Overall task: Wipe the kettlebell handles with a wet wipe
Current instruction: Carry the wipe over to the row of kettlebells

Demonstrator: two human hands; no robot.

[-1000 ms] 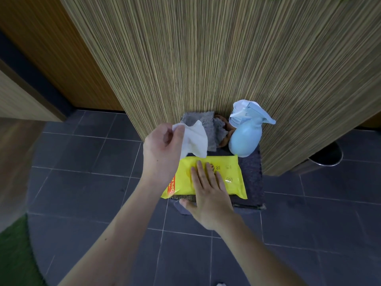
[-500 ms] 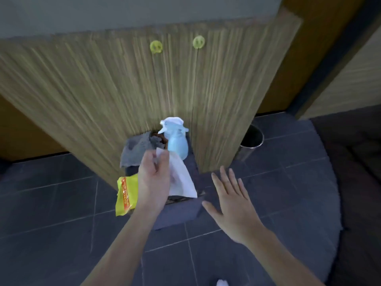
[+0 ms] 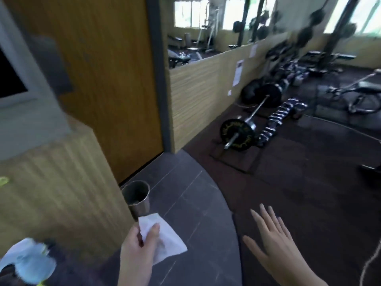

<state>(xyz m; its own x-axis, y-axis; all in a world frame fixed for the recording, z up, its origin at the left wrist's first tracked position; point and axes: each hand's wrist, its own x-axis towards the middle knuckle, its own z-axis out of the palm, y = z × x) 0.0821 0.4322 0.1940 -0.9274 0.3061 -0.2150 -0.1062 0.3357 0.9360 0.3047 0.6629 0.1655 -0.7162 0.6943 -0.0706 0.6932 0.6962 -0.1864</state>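
Observation:
My left hand (image 3: 138, 250) pinches a white wet wipe (image 3: 165, 238) between thumb and fingers at the bottom middle; the wipe hangs unfolded over the dark tiled floor. My right hand (image 3: 274, 242) is held flat to its right, fingers spread, holding nothing. A blurred row of silver and black weights (image 3: 276, 118) lies far off on the gym floor beside a barbell (image 3: 245, 124); I cannot tell whether they are kettlebells.
A steel cup-shaped bin (image 3: 137, 198) stands by the corner of the striped wooden counter (image 3: 61, 193). A light blue spray bottle (image 3: 28, 263) shows at the bottom left. A wooden door (image 3: 107, 79), benches and machines (image 3: 350, 93) fill the room beyond.
The view has swung right and up, from the counter and the yellow wipe pack to the gym room. My left hand still holds the wipe; my right hand left the pack and stays spread.

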